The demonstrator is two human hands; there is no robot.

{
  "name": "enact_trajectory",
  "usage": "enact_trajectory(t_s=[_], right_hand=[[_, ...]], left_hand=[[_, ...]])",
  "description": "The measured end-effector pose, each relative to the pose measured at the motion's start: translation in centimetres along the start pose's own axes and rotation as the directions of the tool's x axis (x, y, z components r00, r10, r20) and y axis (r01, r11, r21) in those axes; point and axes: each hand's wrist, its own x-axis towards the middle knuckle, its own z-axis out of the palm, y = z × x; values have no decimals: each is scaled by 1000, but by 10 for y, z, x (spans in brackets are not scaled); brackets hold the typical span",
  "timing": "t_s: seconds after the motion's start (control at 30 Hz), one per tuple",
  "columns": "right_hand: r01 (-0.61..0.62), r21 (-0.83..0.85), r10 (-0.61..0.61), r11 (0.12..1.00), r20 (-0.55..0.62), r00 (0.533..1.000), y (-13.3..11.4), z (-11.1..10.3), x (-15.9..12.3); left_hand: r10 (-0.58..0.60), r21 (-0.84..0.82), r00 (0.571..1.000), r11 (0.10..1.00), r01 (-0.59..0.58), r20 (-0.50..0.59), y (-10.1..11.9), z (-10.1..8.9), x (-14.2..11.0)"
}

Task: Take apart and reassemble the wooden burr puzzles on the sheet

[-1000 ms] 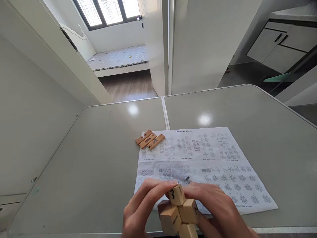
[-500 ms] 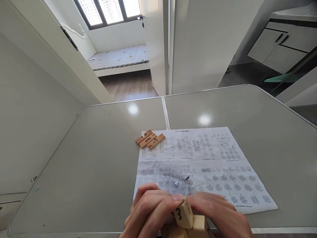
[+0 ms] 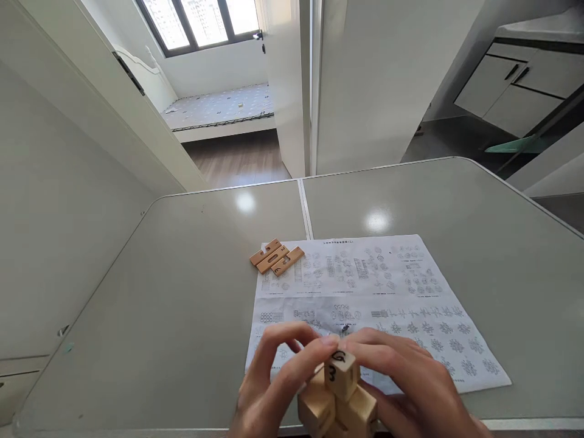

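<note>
A light wooden interlocking block puzzle (image 3: 337, 398) is held between both hands at the table's near edge, with a black 3 on its upper block. My left hand (image 3: 278, 374) grips it from the left, a fingertip on the upper block. From the right, my right hand (image 3: 406, 377) closes on it, its fingertips meeting the left ones at the top. The lower part of the puzzle is cut off by the frame. Behind the hands lies a creased sheet of printed diagrams (image 3: 365, 286). Several flat notched wooden pieces (image 3: 276, 257) rest side by side on its far left corner.
The grey table (image 3: 173, 316) has a pale seam (image 3: 305, 210) and a raised light edge. Past it stand an open white door (image 3: 287, 85), a bed (image 3: 223, 103) under a window, and a white cabinet (image 3: 524, 79) at the right.
The wooden puzzle has risen and tilted, so more of its lower blocks shows. Both hands have lifted slightly, and the left fingers have opened into a wider arch.
</note>
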Motion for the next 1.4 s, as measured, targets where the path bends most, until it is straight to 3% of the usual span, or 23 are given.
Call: enact_trajectory(t_s=[0.13,0.23,0.4,0.67,0.83,1.0,1.2,1.4], right_hand=[[-4,-104,-1,995,-48,999,2,2,1],[-7,-111,3,994,-37,999,0,2,5],[-33,-8,33,999,-19,999,-10,-3,17],[-63,94,58,994,50,997,-19,-3,25],[-154,174,150,973,36,988,-18,-4,20],[-227,270,226,936,35,974,-16,-4,22],[-288,299,249,910,165,955,-22,-3,24],[-236,203,222,951,89,971,-20,0,16]], left_hand=[[-152,-23,988,988,152,9,-2,-2,0],[-254,-209,967,945,252,15,-3,0,0],[-451,-582,871,661,474,197,-4,1,-3],[-398,-724,874,511,463,278,-10,4,-1],[-417,-764,889,505,401,191,-13,5,-4],[-370,-841,902,394,370,224,-19,2,-7],[-348,-811,886,393,433,305,-14,1,-12],[-342,-702,918,603,378,201,-12,7,-11]])
